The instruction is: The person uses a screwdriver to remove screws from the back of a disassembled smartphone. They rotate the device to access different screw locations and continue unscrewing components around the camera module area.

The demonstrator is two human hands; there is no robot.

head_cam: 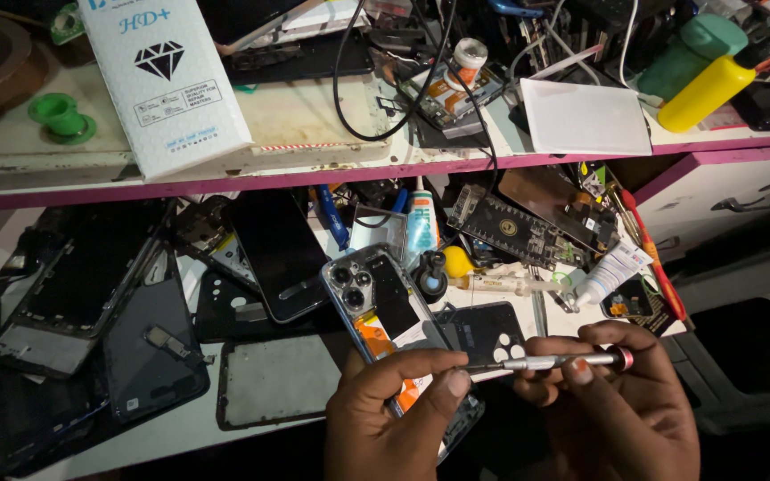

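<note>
Pinching: right fingers (581, 367) press together around the slim screwdriver (550, 362), its red cap near the knuckles and its tip pointing left.
Left fingers: thumb and forefinger (443, 379) close on the lower edge of the opened phone (385, 325) and steady the driver's tip right there.
Right hand (617, 410): low in view, just right of the phone.
Left hand (394, 419): under and around the phone's bottom end, holding it tilted above the table (180, 428).
Phone: back cover off, camera cluster at the top left, orange and white parts showing inside.
Step in hand: by the look of it, working a screw at the phone's lower edge; the screw itself is too small to see.
Next move calls for: a steady tip seated square, light turning, the phone held firm.
Around: glue tubes (603, 272), a circuit board (510, 229), dark phone backs and frames (149, 347) lying near; a white box (167, 80) and yellow bottle (706, 89) on the shelf above.
</note>
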